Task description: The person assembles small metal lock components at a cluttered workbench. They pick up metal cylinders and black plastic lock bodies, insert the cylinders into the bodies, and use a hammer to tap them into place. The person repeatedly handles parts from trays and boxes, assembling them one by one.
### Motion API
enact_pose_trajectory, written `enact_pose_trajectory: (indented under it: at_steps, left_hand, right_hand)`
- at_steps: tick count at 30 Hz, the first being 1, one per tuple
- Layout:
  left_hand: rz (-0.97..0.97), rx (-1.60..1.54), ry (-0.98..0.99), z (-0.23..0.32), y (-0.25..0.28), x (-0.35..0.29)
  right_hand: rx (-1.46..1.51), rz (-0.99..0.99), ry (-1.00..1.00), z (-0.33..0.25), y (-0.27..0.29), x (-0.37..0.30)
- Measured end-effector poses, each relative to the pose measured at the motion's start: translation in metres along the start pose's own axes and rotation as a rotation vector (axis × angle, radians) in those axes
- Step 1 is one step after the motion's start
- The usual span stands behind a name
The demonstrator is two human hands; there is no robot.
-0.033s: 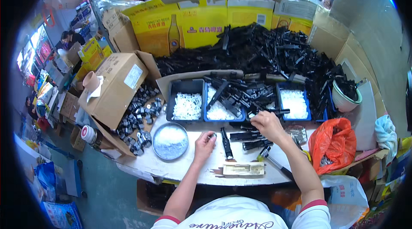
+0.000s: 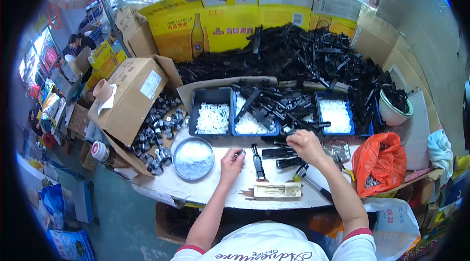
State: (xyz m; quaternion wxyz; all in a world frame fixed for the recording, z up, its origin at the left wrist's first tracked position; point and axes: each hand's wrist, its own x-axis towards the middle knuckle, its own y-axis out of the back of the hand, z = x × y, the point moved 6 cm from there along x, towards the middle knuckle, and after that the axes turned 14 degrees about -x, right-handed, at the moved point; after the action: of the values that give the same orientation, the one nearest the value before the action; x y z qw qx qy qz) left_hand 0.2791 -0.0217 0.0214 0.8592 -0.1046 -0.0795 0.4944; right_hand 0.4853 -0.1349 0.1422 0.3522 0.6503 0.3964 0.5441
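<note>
My left hand (image 2: 232,165) is over the white tabletop, its fingers closed on a small metallic piece (image 2: 241,152) at the fingertips, too small to name. To its right a long black plastic part (image 2: 258,162) lies lengthwise. My right hand (image 2: 304,145) is at the near edge of the trays, fingers pinched together; whatever they hold is hidden. Beneath and beside it lie black cylindrical parts (image 2: 289,162). A pale block-shaped jig (image 2: 277,190) rests near the table's front edge, and a hammer-like tool (image 2: 313,182) with a dark handle lies to its right.
A round metal dish (image 2: 194,158) of white bits stands at left, beside a tipped carton (image 2: 129,102) with grey metal pieces. Trays of white parts (image 2: 214,119) line the back, before a heap of black parts (image 2: 298,55). A red plastic bag (image 2: 379,163) stands at right.
My right hand is slightly lower, nearer the black parts. My left hand keeps almost the same place and grip.
</note>
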Motion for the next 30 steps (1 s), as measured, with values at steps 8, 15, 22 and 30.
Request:
enact_pose_trajectory:
  at_steps: [8,15,22,30]
  left_hand:
    - [0.083,-0.172,0.061,0.011,0.009,-0.048]
    - [0.090,-0.243,0.102,0.015,0.008,-0.066]
    - [0.069,-0.222,0.144,0.014,0.017,-0.082]
    - [-0.190,0.288,0.043,0.021,-0.029,-0.063]
  right_hand:
    - [-0.060,-0.201,0.077,-0.052,-0.013,-0.061]
    - [-0.119,-0.412,0.139,-0.106,-0.075,-0.045]
    - [-0.130,0.117,-0.169,-0.079,-0.028,-0.091]
    - [-0.282,0.039,-0.437,-0.010,0.006,-0.176]
